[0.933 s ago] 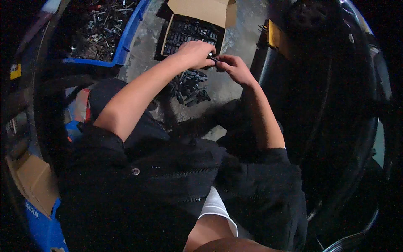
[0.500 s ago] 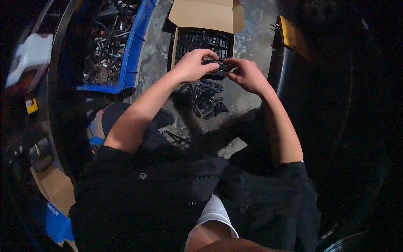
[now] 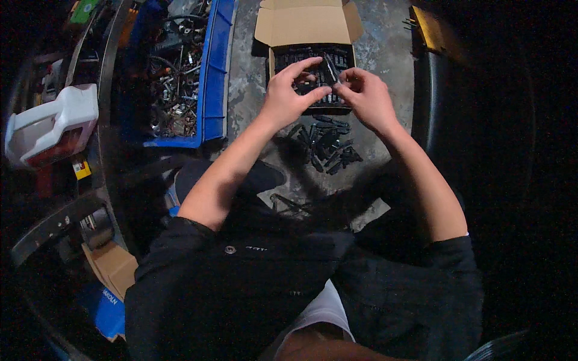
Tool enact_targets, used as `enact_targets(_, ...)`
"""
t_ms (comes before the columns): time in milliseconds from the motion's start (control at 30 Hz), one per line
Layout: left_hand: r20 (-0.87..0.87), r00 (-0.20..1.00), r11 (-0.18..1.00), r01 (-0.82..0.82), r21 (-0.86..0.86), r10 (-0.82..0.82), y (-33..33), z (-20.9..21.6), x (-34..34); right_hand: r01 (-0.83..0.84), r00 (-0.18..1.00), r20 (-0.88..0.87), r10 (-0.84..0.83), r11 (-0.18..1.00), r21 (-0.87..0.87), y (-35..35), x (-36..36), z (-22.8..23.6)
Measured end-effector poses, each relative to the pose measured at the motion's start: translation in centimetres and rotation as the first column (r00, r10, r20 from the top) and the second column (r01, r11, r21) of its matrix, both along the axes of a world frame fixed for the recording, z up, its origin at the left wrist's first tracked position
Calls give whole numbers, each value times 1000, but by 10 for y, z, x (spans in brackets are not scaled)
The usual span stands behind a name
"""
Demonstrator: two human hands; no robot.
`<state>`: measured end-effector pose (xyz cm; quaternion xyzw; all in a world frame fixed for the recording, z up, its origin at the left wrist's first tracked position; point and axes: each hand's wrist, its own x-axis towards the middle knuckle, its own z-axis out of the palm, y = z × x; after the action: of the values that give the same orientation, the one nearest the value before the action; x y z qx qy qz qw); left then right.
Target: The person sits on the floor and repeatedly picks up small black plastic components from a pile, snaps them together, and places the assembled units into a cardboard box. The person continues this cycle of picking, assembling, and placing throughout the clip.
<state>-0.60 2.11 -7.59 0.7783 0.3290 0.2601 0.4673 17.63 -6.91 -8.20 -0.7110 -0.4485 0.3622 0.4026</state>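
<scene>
Both hands have lifted a little since half a second ago, and now work just over the open cardboard box [image 3: 308,25] instead of in front of it. Left hand [image 3: 288,91] has its thumb and forefinger curled toward each other, and its fingertips seem to meet the lower end of a small dark part [image 3: 330,68], though from here I cannot tell how firmly. Right hand [image 3: 368,96] pinches the same slim piece between thumb and forefinger, so the part hangs in the air between the two hands, above the box's rows of similar black pieces.

On the concrete floor [image 3: 385,42] just below the hands lies a loose pile of black parts [image 3: 328,143]. A blue bin [image 3: 214,66] of tangled metal hardware sits to the left, with a white plastic container [image 3: 51,120] farther out.

The light is poor (the hands cast heavy shadow over the box), so my worry is a fumble: with so small a piece held only by fingertips, a slip would likely send it into the box or the pile, where it would be lost among lookalikes.
</scene>
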Motion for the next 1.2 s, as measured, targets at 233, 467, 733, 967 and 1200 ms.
enact_targets(233, 171, 985, 983, 4, -183, 27, -1, -2, -6, -100, 993, 81, 90, 986, 134, -2, -21, 17)
enact_targets(467, 240, 964, 913, -8, -408, 116, 4, -9, -3, -231, 968, 128, 216, 966, 114, 4, -15, 9)
enact_targets(733, -76, 993, 954, -110, -281, 92, 23, -28, -16, -381, 838, 399, 371, 923, -60, 0, -14, -4)
enact_targets(967, -492, 797, 896, -438, -70, 351, 49, -124, -48, -574, 689, 443, 574, 805, -151, -5, -33, 10)
enact_targets(1200, -606, 656, 840, -541, 38, 450, 104, -222, -38, -616, 660, 422, 622, 769, -171, -13, -29, 18)
